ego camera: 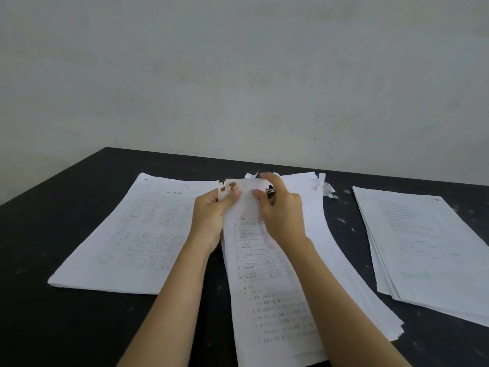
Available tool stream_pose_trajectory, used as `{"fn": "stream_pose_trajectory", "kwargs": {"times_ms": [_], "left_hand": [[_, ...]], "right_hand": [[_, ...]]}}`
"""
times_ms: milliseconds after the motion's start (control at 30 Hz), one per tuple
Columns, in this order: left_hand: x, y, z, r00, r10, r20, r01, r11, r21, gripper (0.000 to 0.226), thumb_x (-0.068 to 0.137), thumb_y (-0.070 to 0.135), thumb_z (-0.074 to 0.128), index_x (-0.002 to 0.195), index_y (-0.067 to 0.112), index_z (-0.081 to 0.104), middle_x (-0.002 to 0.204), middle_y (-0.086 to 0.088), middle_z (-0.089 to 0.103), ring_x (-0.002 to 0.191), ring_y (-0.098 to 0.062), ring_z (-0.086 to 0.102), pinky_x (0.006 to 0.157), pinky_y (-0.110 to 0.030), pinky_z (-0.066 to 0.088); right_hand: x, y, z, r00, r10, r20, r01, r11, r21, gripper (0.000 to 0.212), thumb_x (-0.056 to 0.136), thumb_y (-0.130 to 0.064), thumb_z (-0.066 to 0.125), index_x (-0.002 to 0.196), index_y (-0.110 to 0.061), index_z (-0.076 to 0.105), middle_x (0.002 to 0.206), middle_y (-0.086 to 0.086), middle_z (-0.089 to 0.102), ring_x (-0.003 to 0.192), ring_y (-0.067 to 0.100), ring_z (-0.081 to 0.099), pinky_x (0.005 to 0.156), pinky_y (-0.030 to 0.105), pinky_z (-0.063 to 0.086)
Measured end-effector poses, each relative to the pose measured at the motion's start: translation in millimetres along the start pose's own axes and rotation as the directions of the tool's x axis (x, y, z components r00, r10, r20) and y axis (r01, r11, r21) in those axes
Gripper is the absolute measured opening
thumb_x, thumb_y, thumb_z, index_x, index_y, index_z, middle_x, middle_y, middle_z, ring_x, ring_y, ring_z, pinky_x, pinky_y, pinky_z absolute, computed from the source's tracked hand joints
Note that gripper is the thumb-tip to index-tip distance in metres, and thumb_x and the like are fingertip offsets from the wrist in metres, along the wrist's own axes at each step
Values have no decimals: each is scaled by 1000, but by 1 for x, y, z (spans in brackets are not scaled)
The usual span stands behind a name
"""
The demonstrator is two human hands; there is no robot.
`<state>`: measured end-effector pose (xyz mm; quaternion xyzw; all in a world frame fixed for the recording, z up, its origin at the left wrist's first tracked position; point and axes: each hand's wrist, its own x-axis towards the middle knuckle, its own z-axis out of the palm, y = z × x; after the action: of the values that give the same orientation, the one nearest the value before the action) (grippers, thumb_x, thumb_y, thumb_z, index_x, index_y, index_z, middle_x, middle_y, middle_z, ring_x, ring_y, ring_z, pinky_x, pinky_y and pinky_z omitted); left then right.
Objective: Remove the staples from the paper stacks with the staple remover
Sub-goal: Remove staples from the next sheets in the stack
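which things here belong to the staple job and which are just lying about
Job: middle paper stack, gripped by the left hand; staple remover in the right hand; left stack and right stack, likely waiting or done.
Lying about: torn paper scraps, black table.

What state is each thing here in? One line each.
left hand: grips top corner of middle paper stack.
right hand: holds staple remover, pinches same stack.
staple remover: gripped, mostly hidden.
middle paper stack: top end lifted, corner stained brown.
left paper stack: flat on table.
right paper stack: flat, sheets fanned.
paper scraps: loose on table.
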<state>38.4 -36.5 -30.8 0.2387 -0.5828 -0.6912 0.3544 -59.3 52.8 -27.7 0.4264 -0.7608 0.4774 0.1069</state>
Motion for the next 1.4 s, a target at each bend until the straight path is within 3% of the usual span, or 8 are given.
{"fn": "stream_pose_trajectory", "kwargs": {"times_ms": [100,200,300,467,633,867,1100,1400], "left_hand": [[1,-3,5,986,-53,-159,51,999,-18,14,85,25,66,83,13,73,82,-4,74,77,-19,71,64,-29,58],[2,-5,4,967,-108,-233,102,994,-37,12,86,25,66,82,16,71,82,-2,74,80,-21,71,71,-37,59],[5,-7,4,960,-128,-251,123,992,-36,12,87,28,64,81,20,70,77,3,73,71,-17,71,60,-32,59],[5,-7,7,953,-148,-264,153,988,-2,11,87,33,63,81,26,69,70,12,72,63,-11,70,56,-30,57],[0,-6,8,964,-116,-238,122,992,10,14,89,32,61,82,23,69,76,5,73,68,-15,70,59,-30,59],[-5,-3,11,973,-68,-222,66,998,-17,19,87,28,63,72,22,73,81,-3,72,82,-24,68,75,-39,55],[-5,0,9,989,-52,-138,30,987,-160,23,86,19,64,66,20,74,75,-3,71,73,-21,66,66,-34,54],[-10,6,6,998,56,26,-49,975,-215,22,76,23,62,56,17,67,52,-1,61,42,-13,56,38,-21,47]], "right_hand": [[6,-8,2,948,317,25,-316,929,191,23,90,-22,55,111,-22,45,64,-9,50,53,4,49,45,16,40],[17,-14,-8,722,667,187,-681,634,366,4,80,-9,44,84,-9,45,71,4,49,58,19,51,55,30,44],[24,-16,-27,609,609,508,-784,368,499,10,92,-3,40,99,-2,47,72,15,58,58,26,61,62,38,53],[13,-16,-27,736,488,469,-675,580,456,25,100,-37,35,118,-23,45,78,4,61,61,16,55,59,30,50],[0,-23,-12,623,612,487,-765,348,541,15,88,-15,49,86,-3,56,59,10,56,40,14,44,40,23,39],[-17,-26,-4,796,306,523,-572,665,480,25,99,-34,41,99,-18,61,73,1,63,62,11,56,66,31,50],[-33,-25,4,846,312,432,-527,609,592,16,98,-24,44,107,-12,49,75,6,67,48,10,48,47,22,43],[-47,-20,18,933,256,253,-358,583,729,4,95,-8,48,98,-7,51,69,4,62,54,10,50,52,20,44]]}}
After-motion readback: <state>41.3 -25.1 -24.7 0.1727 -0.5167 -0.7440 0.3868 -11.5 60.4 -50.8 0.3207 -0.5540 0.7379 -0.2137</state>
